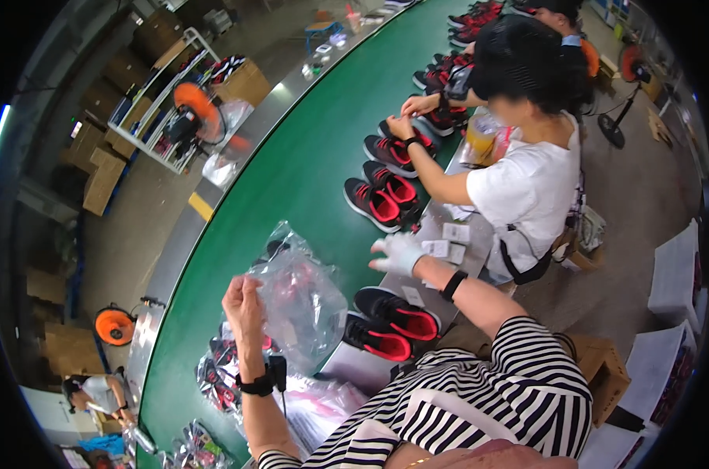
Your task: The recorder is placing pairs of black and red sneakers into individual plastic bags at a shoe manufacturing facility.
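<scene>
My left hand (245, 303) is bare, its fingers closed on the edge of a clear plastic bag (303, 305). Something dark and red shows through the crumpled film; whether it lies inside or behind cannot be made out. My right hand (399, 254), in a white glove, is stretched over the belt's near edge with its fingers apart and nothing in them. Just below it rests a pair of black sneakers with red lining (401, 311). Another such pair (378, 197) stands on the green belt beyond my right hand.
The green conveyor belt (292, 184) curves past me. White cards (448, 242) lie on its near ledge. A co-worker in a white shirt (526, 168) handles shoes at right. Bagged shoes (217, 375) lie lower left; an orange fan (198, 109) stands across the belt.
</scene>
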`<action>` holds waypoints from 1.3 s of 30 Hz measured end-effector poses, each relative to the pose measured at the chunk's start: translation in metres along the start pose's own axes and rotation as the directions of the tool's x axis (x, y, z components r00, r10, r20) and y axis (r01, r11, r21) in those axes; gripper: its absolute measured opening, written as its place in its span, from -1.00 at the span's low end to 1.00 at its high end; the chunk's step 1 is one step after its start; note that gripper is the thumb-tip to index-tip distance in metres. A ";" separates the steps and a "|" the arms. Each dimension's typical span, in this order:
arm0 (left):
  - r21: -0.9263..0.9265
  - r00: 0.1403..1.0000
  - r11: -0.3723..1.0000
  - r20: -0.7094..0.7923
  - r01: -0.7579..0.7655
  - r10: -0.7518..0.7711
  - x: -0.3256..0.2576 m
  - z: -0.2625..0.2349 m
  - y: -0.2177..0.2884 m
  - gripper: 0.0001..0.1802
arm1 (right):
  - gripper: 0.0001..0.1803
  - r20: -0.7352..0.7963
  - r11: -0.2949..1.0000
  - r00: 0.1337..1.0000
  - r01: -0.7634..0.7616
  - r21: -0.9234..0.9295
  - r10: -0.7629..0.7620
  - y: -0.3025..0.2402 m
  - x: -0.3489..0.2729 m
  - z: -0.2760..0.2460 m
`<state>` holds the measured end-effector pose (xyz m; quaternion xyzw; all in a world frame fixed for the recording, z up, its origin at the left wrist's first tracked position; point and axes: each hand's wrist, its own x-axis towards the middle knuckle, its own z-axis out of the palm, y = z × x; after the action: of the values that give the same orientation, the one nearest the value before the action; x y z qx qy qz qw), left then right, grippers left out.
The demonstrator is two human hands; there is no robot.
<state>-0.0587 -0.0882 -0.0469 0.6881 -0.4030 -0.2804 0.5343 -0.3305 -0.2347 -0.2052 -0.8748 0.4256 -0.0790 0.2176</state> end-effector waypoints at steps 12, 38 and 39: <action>-0.043 0.983 0.982 0.030 0.184 -0.183 0.035 0.029 0.005 -0.73 | -0.27 0.025 0.922 0.996 -0.070 -0.380 0.087 0.058 0.081 0.005; -0.139 0.983 0.989 -0.167 0.047 -0.070 0.035 0.028 -0.009 -0.82 | -0.40 -0.158 -0.279 0.955 0.085 0.957 -0.252 0.084 -0.045 -0.034; -0.212 0.979 0.974 -0.166 0.081 -0.117 0.028 0.022 -0.002 -0.82 | -0.44 -0.062 -0.042 0.989 0.056 0.998 -0.133 0.082 -0.051 -0.028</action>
<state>-0.0617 -0.1235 -0.0541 0.6712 -0.2878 -0.2842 0.6212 -0.4301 -0.2480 -0.2149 -0.4799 0.1716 -0.3520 0.7851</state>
